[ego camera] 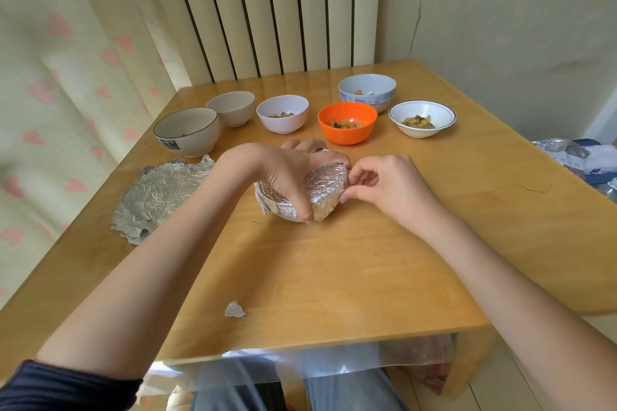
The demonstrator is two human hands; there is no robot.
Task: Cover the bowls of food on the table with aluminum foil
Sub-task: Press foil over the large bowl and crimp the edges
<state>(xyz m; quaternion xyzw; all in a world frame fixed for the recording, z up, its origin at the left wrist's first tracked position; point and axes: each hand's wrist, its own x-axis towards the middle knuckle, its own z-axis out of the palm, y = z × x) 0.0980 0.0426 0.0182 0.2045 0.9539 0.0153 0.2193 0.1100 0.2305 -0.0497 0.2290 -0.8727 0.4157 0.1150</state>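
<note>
Overall progress: early, by my judgement; one bowl is being wrapped and six others stand uncovered.
Surface (367, 260): a light wooden top under a clear sheet, carrying every bowl and the foil.
Spare foil sheet (160, 190): crumpled and flat at the left edge, apart from the bowl in hand, seemingly ready for another bowl.
Foil-wrapped bowl (325, 192): near the middle of the surface, tipped on its side, foil already over its mouth and partly down its wall.
Left hand (283, 173): fingers curled over the wrapped bowl, gripping it and pressing foil against its side.
Right hand (377, 183): thumb and fingertips pinching the foil edge at the bowl's right side.
Uncovered bowls: a row behind the hands, namely dark-rimmed bowl (187, 130), beige bowl (231, 107), white bowl (282, 113), orange bowl (347, 122), blue-patterned bowl (366, 90) and shallow white bowl (422, 117); food shows in the last four.
Foil scrap (235, 309): a small torn piece lying near the front edge.
</note>
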